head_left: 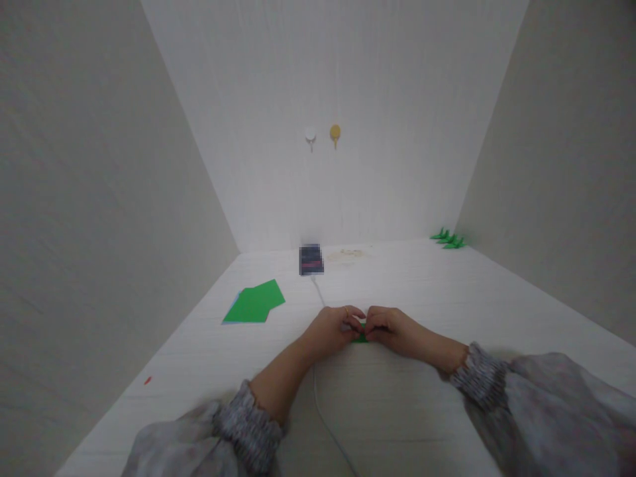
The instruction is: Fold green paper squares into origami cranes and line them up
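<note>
Close together over the middle of the white table, both hands hold one small piece of green paper (360, 336). My left hand (338, 329) is closed on its left side, fingertips bent over it. From the other side, the fingers of my right hand (390, 327) pinch the paper. Most of the piece is covered by the fingers, so its folds cannot be made out. Left of my hands lie flat green paper sheets (253, 303), with a bluish edge showing under them.
Several folded green paper shapes (448, 239) stand in the back right corner. A dark, pixelated device (311, 260) sits near the back wall, its white cable (320, 409) running forward beneath my left arm. A small red bit (148, 380) lies at left. Two hooks (335, 132) are on the wall.
</note>
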A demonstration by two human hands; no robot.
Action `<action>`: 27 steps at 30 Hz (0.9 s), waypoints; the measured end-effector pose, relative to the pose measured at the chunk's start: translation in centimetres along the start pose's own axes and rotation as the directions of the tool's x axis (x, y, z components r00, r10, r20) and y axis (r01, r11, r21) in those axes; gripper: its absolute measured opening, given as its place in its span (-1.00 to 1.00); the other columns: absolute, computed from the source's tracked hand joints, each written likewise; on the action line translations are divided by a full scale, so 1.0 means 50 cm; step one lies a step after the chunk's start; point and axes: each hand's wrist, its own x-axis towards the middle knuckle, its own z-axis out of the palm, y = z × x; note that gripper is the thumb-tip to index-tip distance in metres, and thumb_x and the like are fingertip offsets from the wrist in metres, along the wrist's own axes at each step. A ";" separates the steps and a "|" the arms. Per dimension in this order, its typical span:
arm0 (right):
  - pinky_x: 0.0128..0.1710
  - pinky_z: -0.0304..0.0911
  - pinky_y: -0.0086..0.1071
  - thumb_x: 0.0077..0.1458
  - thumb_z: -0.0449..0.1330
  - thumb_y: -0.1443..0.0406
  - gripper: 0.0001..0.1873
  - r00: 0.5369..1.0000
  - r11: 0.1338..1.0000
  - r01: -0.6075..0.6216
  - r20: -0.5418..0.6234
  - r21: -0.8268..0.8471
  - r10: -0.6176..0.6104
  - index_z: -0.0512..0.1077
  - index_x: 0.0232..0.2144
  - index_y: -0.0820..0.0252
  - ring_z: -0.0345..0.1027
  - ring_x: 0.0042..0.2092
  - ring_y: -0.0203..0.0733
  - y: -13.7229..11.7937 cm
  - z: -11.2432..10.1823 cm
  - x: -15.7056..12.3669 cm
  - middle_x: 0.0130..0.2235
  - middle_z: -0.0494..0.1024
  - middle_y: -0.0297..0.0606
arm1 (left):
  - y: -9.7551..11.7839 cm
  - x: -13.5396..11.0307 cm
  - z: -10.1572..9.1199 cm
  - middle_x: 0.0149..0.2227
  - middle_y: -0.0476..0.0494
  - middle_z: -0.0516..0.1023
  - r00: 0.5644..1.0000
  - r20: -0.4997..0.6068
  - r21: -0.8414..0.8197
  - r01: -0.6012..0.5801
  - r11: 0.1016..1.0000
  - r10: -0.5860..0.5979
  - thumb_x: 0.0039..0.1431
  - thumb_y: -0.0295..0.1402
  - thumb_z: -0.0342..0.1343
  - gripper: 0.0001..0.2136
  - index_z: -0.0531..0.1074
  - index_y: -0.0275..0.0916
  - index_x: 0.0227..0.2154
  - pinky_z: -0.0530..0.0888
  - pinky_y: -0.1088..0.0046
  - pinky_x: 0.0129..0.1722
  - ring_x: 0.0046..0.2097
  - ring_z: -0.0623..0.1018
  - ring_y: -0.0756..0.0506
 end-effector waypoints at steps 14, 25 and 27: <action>-0.30 0.09 -0.36 -0.03 0.11 0.33 -0.85 0.998 0.982 -0.025 -0.067 -0.187 0.012 0.41 -0.58 0.23 0.21 -0.36 -0.25 0.021 0.014 0.009 -0.50 0.40 -0.29 | 0.008 -0.006 0.001 -0.37 -0.01 0.56 0.999 0.027 -0.011 0.040 0.999 -0.040 -0.14 -0.37 0.14 -0.52 0.28 -0.18 -0.06 0.38 0.51 -0.25 -0.33 0.51 0.01; -0.31 0.11 -0.38 -0.04 0.15 0.32 -0.89 0.999 0.997 0.040 0.004 -0.073 -0.040 0.43 -0.53 0.24 0.23 -0.34 -0.25 0.017 0.004 0.005 -0.47 0.43 -0.27 | -0.008 -0.008 0.016 -0.43 -0.07 0.56 0.997 -0.016 -0.140 0.076 0.987 -0.079 -0.21 -0.43 0.18 -0.56 0.34 -0.29 -0.15 0.40 0.48 -0.27 -0.36 0.51 -0.02; -0.31 0.11 -0.38 -0.03 0.14 0.30 -0.87 0.999 0.996 0.054 -0.001 -0.068 -0.054 0.43 -0.53 0.24 0.23 -0.35 -0.25 0.012 0.002 0.004 -0.48 0.43 -0.27 | -0.004 -0.008 0.013 -0.43 -0.08 0.56 0.996 -0.010 -0.117 0.088 0.989 -0.090 -0.20 -0.43 0.16 -0.57 0.34 -0.30 -0.16 0.40 0.48 -0.27 -0.36 0.51 -0.02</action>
